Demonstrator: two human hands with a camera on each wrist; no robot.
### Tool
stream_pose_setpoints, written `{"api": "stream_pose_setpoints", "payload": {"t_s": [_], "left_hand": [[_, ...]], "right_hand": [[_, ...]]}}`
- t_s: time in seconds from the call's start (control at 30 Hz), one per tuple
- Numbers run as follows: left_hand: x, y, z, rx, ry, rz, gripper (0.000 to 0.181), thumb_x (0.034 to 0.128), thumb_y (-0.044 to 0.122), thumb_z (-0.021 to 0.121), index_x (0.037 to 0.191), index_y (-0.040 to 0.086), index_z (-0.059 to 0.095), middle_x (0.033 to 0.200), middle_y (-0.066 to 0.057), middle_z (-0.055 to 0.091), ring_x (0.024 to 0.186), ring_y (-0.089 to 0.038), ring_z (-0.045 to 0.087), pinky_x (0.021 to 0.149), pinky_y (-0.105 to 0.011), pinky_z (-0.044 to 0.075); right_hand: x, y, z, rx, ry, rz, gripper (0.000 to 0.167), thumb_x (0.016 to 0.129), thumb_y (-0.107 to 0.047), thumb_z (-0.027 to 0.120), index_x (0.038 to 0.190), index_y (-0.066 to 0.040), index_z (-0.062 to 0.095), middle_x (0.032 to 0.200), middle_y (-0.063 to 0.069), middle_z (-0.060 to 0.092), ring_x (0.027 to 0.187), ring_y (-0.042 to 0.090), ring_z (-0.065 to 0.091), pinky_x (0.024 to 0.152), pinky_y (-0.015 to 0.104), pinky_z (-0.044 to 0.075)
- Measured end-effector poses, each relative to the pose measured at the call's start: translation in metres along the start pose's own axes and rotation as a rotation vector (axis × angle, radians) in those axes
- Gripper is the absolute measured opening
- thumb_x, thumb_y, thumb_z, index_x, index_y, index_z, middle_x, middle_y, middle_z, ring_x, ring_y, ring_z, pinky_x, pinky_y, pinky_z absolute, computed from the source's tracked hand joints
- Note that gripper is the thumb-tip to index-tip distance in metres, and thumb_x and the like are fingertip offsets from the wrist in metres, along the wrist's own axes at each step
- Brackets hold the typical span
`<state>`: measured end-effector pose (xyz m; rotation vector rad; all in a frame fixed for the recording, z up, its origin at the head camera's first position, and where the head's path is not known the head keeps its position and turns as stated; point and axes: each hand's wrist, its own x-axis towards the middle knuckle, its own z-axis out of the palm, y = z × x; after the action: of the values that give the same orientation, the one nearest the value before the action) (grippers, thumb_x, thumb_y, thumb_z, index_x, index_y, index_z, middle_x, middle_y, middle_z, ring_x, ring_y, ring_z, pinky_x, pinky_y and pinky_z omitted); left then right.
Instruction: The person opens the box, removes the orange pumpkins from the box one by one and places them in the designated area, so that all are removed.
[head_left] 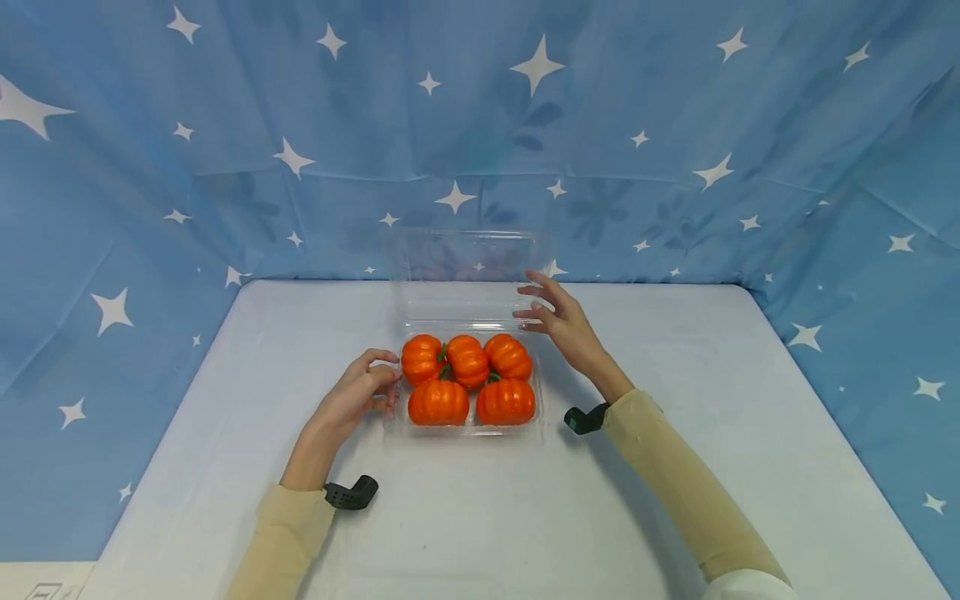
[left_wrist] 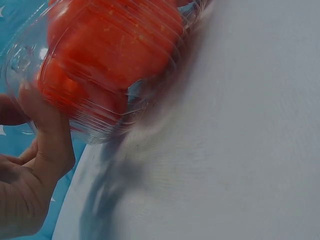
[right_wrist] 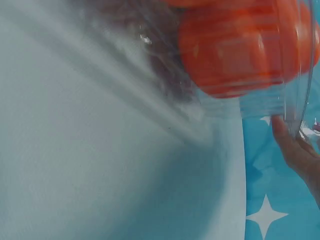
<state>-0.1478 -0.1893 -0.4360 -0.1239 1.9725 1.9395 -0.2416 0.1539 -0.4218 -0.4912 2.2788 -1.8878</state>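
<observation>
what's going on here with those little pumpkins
A person has both hands at a clear plastic container on the white table. Five orange pumpkins sit inside, three behind two. The hinged lid stands open at the back. The left hand is at the container's left side; the right hand is by the lid's right edge.

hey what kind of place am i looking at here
Probably an indoor spot set up for recording: a white table, a blue star-patterned curtain behind and beside it, and black wrist-worn devices.
</observation>
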Motion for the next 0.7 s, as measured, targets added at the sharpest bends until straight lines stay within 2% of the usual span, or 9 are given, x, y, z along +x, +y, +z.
{"api": "stream_pose_setpoints", "payload": {"t_s": [0.2,0.37,0.5,0.7], "left_hand": [[0.0,0.001,-0.002,0.03,-0.004,-0.011,0.035,0.1012,0.01,0.05,0.132,-0.004,0.04,0.08,-0.007,0.054,0.062,-0.015,0.051,0.054,-0.026,0.05],[-0.001,0.001,-0.002,0.055,-0.008,-0.014,0.038,0.101,0.012,0.049,0.134,-0.005,0.041,0.08,-0.006,0.055,0.064,-0.016,0.052,0.055,-0.027,0.051],[-0.001,0.001,-0.003,0.054,0.002,-0.015,0.037,0.1016,0.013,0.05,0.133,-0.004,0.042,0.078,-0.005,0.055,0.065,-0.016,0.052,0.056,-0.026,0.051],[0.0,0.0,-0.003,0.054,-0.001,-0.01,0.039,0.1019,0.012,0.049,0.136,-0.006,0.042,0.076,-0.005,0.055,0.063,-0.016,0.051,0.056,-0.026,0.051]], "right_hand": [[-0.002,0.003,-0.004,-0.027,-0.028,0.049,0.057,0.11,-0.016,0.047,0.163,-0.024,0.029,0.153,0.025,0.047,0.115,0.042,0.069,0.092,0.038,0.059],[-0.006,0.003,-0.005,-0.025,-0.066,0.071,0.059,0.11,-0.019,0.048,0.164,-0.023,0.027,0.153,0.026,0.047,0.116,0.044,0.068,0.093,0.043,0.058],[-0.008,0.003,-0.006,-0.012,-0.092,0.091,0.058,0.11,-0.015,0.046,0.164,-0.02,0.025,0.151,0.028,0.047,0.112,0.044,0.069,0.094,0.045,0.058],[-0.011,0.007,-0.007,0.006,-0.112,0.129,0.056,0.11,-0.013,0.045,0.163,-0.011,0.026,0.148,0.031,0.05,0.103,0.032,0.075,0.094,0.041,0.059]]}}
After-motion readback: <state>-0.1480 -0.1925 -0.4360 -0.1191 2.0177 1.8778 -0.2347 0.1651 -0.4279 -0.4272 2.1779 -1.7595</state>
